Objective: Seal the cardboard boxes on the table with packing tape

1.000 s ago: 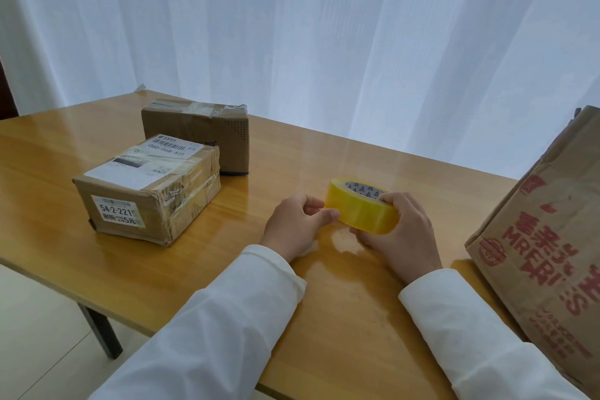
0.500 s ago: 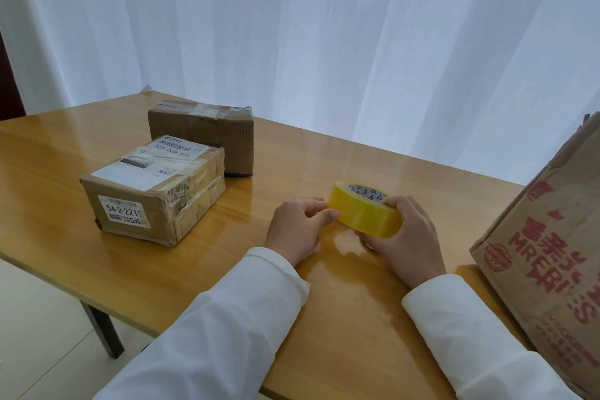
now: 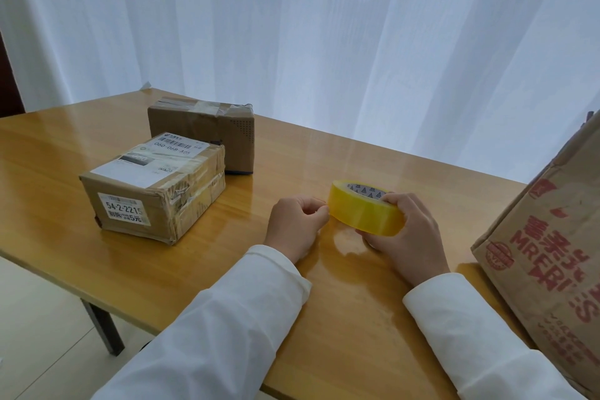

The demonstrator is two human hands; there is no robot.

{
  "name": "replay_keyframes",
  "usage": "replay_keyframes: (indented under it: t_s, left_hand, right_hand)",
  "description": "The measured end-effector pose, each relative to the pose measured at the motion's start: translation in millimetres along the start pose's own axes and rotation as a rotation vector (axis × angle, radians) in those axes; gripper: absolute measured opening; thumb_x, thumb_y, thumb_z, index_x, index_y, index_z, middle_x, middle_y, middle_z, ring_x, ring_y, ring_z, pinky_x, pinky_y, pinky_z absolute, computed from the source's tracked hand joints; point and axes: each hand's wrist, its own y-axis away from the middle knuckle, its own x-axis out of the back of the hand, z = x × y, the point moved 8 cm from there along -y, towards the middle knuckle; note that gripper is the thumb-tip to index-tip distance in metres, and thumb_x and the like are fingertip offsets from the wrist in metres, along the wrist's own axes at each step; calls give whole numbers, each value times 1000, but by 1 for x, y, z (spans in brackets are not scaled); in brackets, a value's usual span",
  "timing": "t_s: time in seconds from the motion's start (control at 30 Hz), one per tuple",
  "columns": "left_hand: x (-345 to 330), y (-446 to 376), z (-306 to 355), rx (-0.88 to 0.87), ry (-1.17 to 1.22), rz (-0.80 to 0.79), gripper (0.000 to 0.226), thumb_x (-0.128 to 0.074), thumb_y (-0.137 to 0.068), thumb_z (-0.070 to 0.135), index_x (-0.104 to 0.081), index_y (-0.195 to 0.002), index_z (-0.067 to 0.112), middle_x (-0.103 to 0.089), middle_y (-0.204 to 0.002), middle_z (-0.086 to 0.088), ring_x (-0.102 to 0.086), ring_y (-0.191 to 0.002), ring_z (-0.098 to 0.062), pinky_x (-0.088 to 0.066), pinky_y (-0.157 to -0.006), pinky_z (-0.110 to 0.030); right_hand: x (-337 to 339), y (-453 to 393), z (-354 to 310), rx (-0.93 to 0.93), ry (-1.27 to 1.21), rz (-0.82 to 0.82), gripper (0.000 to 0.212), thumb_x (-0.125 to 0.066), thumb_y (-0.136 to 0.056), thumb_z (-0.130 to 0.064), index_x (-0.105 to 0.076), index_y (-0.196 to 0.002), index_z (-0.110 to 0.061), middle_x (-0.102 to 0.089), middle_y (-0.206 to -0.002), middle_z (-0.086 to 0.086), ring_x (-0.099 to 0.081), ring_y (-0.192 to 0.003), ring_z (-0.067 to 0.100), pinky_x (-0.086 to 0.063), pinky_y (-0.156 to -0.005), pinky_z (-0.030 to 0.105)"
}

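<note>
While the right hand (image 3: 406, 234) grips the tape roll (image 3: 365, 211), the left hand (image 3: 297, 224) has its curled fingertips picking at its edge. Finding the tape's end seems the step. Next, peel it toward the boxes (image 3: 152, 188).

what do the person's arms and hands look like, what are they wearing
Both arms are in long white sleeves of a smooth, slightly loose fabric that end in plain cuffs at the wrists. The left hand and the right hand are bare: no gloves, and no rings, watch or bracelets show. The sleeves carry no visible markings or logos.
</note>
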Motion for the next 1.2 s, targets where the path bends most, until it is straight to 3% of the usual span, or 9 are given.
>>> replay_keyframes:
  t_s: [0.17,0.3,0.47,0.7,0.93,1.1,1.2]
  left_hand:
    - [3,0,1,-20,-78,30,11,-64,-87,21,-73,-90,15,-70,-83,-1,-63,-76,-17,-55,-73,-32]
    - [2,-1,-1,-15,-118,7,10,-61,-87,21,-69,-83,15,-67,-75,-1,-53,-53,-13,-50,-61,-29]
    - [1,-1,1,-33,-153,5,11,-60,-85,20,-68,-84,12,-65,-75,-2,-59,-67,-18,-53,-65,-31]
    - [-4,4,13,-122,-54,-93,6,-59,-85,13,-62,-79,12,-53,-68,4,-47,-63,-10,-40,-58,-19]
    - [-7,3,6,-60,-14,-95,8,-56,-89,21,-59,-86,15,-57,-79,1,-50,-73,-14,-43,-65,-23]
    - [-5,4,7,-66,-51,-71,29,-64,-85,42,-58,-100,19,-59,-103,0,-53,-94,-13,-46,-81,-27]
    - [-7,4,6,-38,-37,-102,56,-66,-81,47,-48,-127,20,-54,-117,3,-51,-101,-12,-45,-86,-26]
  right_hand:
    - [0,0,-2,34,-3,-4,57,-88,-61,-29,-62,-108,-10,-58,-105,0,-47,-97,14,-36,-78,23]
    - [-1,1,-3,63,9,-2,55,-89,-60,-29,-63,-106,-11,-58,-104,-2,-46,-98,12,-32,-78,10]
    - [-2,0,-4,81,52,-16,53,-88,-61,-32,-63,-103,-13,-52,-98,-9,-43,-93,7,-30,-76,3]
    - [1,-4,7,36,74,-13,47,-87,-60,-15,-62,-99,-14,-54,-95,-9,-50,-93,15,-33,-73,23]
    - [1,-3,11,-4,-1,9,49,-87,-60,-13,-63,-102,-14,-57,-97,-6,-54,-94,19,-40,-76,28]
    - [1,-3,11,-21,-14,29,50,-87,-62,-15,-63,-106,-14,-57,-98,-4,-54,-94,21,-41,-77,30]
    - [1,-2,11,-20,-16,36,51,-87,-61,-15,-63,-106,-13,-57,-98,-5,-54,-93,21,-41,-76,30]
